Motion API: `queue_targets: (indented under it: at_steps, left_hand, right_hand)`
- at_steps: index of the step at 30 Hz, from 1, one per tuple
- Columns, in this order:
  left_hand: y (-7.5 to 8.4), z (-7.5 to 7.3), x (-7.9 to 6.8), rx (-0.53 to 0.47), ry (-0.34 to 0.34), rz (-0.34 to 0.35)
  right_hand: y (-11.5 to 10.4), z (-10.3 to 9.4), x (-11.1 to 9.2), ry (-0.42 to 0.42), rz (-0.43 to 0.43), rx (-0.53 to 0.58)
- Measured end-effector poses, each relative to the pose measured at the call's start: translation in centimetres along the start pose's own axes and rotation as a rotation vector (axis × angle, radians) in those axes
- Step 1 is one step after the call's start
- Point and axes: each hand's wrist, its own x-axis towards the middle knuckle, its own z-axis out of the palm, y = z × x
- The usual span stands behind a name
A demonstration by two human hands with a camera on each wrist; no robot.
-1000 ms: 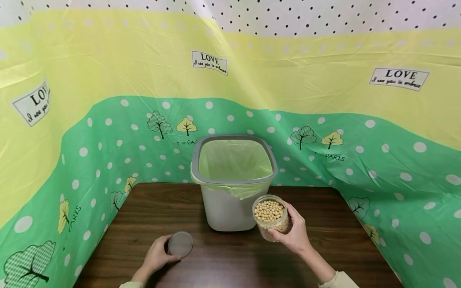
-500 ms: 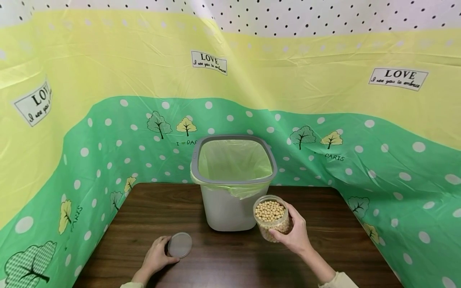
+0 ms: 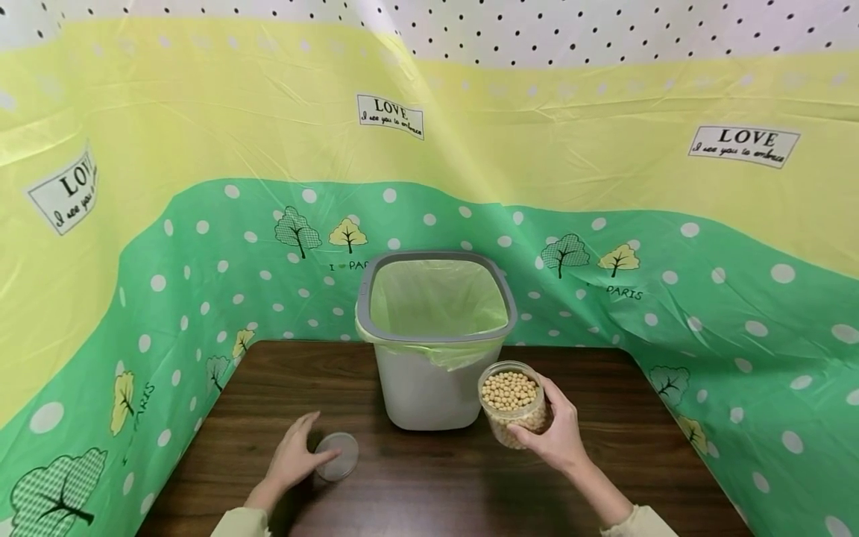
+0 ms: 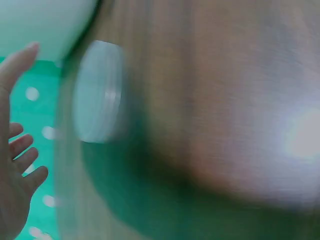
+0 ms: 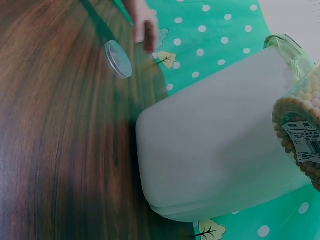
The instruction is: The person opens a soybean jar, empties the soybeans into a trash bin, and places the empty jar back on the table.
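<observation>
My left hand (image 3: 288, 459) hovers at a round clear lid (image 3: 345, 460) with its fingers spread and the thumb over the lid's near side. In the left wrist view the lid (image 4: 100, 92) lies on the table apart from the fingers (image 4: 30, 176). My right hand (image 3: 562, 434) grips a clear jar (image 3: 502, 431) nearly full of small round pale-yellow beans. The jar is uncapped, held up in front of the bin's right side and tipped slightly. In the right wrist view a white printed label shows on the base of the jar (image 5: 305, 140).
A light grey bin (image 3: 429, 391) with a darker grey rim and a pale green liner bag (image 3: 436, 306) stands at the back middle of the dark wood table (image 3: 429, 496). A patterned green and yellow curtain (image 3: 221, 209) surrounds the table on the left, back and right.
My left hand has let go of the lid, its fingers spreading away while the lid stays on the table. The right hand has shifted slightly right with the jar.
</observation>
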Motion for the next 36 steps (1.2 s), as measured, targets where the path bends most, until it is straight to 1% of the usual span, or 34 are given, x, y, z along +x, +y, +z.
queue_targets:
  at_steps: [3,8,11,16,18,20,24,28,32,36]
  left_hand:
    - [1.5,-1.3,1.5,-0.044,0.032,0.020]
    - [4.4,-3.9,4.1,-0.078,0.069,0.100]
    - [6.3,-5.6,5.5,-0.079,0.074,0.159]
    - [9.5,-8.3,7.4,-0.075,0.059,0.260]
    - [10.8,-9.2,8.1,-0.070,0.059,0.299]
    - [12.0,-9.8,8.8,-0.065,0.056,0.322]
    - [14.1,-10.3,10.2,-0.038,0.031,0.342]
    - [15.7,-10.2,11.2,0.011,0.003,0.344]
    - [16.4,-9.9,11.7,0.052,-0.012,0.338]
    - [16.5,-9.7,11.9,0.074,-0.017,0.324]
  right_hand:
    - [0.0,-0.3,0.0,-0.005,0.005,-0.005]
    - [-0.1,-0.8,0.2,-0.013,0.022,-0.028]
    - [-0.2,-0.9,0.3,-0.014,0.020,-0.038]
    - [-0.2,-1.0,0.4,-0.013,0.016,-0.041]
    - [-0.2,-1.0,0.4,-0.011,0.014,-0.037]
    - [-0.1,-1.0,0.5,-0.006,0.005,-0.030]
    - [0.0,-1.2,0.8,0.003,-0.015,-0.028]
    - [-0.1,-1.4,1.4,0.008,-0.031,-0.039]
    - [-0.2,-1.8,1.8,0.004,-0.034,-0.061]
    - [-0.2,-2.3,2.4,0.002,-0.042,-0.089]
